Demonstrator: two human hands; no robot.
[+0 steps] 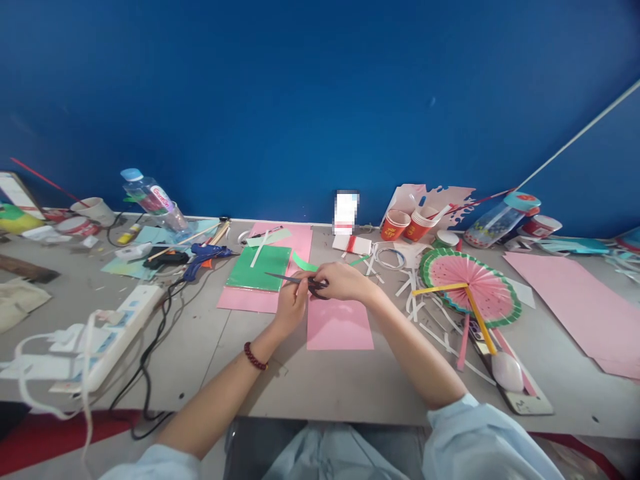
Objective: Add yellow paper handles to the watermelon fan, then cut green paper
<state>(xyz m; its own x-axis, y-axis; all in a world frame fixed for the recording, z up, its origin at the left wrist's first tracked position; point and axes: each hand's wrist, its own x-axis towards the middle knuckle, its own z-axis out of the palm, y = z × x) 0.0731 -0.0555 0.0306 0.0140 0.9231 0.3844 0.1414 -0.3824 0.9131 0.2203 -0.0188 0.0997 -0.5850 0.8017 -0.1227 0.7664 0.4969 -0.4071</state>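
My right hand (pixel 343 281) is closed around the handles of a pair of scissors (pixel 290 279), whose blades point left over the table. My left hand (pixel 291 305) is pinched next to the scissors, its fingers together on something small I cannot make out. A red bead bracelet (pixel 255 357) circles my left wrist. Just below the hands lies a pink paper sheet (pixel 340 324). A green sheet (pixel 259 269) lies on a larger pink sheet (pixel 295 241) behind the blades, with a green paper strip (pixel 303 263) beside it.
A watermelon paper fan (pixel 470 285) and white paper strips (pixel 425 313) lie to the right, a big pink sheet (pixel 575 303) beyond. Red paper cups (pixel 407 225) stand at the back. On the left are a blue glue gun (pixel 205 256), a power strip (pixel 113 333) with cables, and a bottle (pixel 153 198).
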